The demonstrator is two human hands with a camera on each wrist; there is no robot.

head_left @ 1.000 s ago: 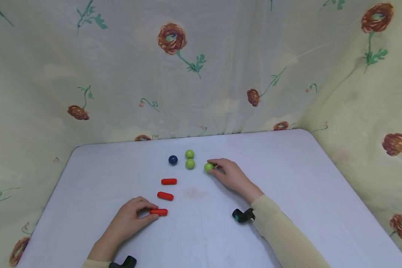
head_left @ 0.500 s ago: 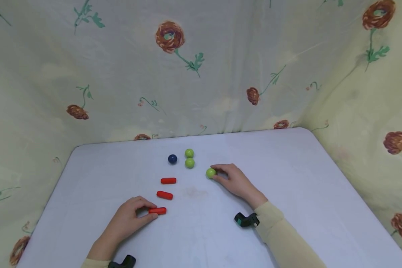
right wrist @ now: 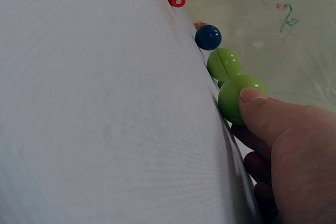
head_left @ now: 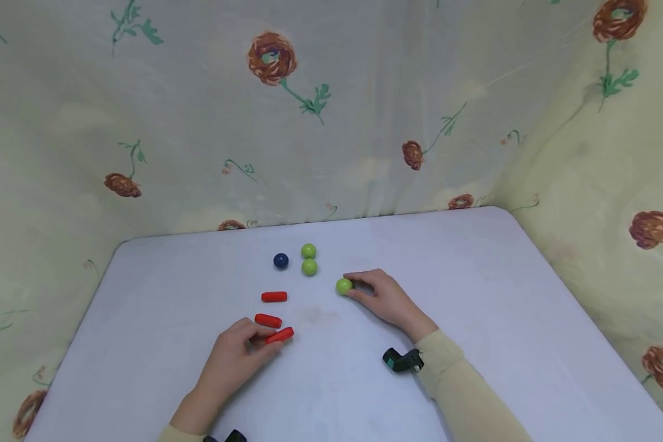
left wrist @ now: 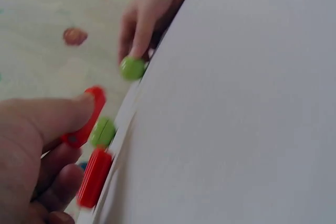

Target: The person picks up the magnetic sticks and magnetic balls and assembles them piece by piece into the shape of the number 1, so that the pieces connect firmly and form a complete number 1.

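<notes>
My left hand (head_left: 241,354) pinches a red cylinder (head_left: 280,335) between thumb and fingers, its free end tilted up to the right. In the left wrist view that red piece is raised off the white surface. Just behind it lies a second red cylinder (head_left: 268,320), with a third red cylinder (head_left: 274,296) farther back. Over on the right, my right hand (head_left: 385,298) pinches a green ball (head_left: 344,286) by its right side. The right wrist view shows the thumb pressed on this green ball (right wrist: 241,98), low at the tabletop.
Two more green balls, a nearer green ball (head_left: 309,267) and a farther green ball (head_left: 308,250), stand close together toward the back. Left of them is a dark blue ball (head_left: 280,261). A flowered cloth (head_left: 331,110) hangs behind the white table (head_left: 475,264).
My left hand has lifted the nearest red cylinder and moved it forward and right, turning it. My right hand drew the green ball slightly toward me at first, then stayed about there.
</notes>
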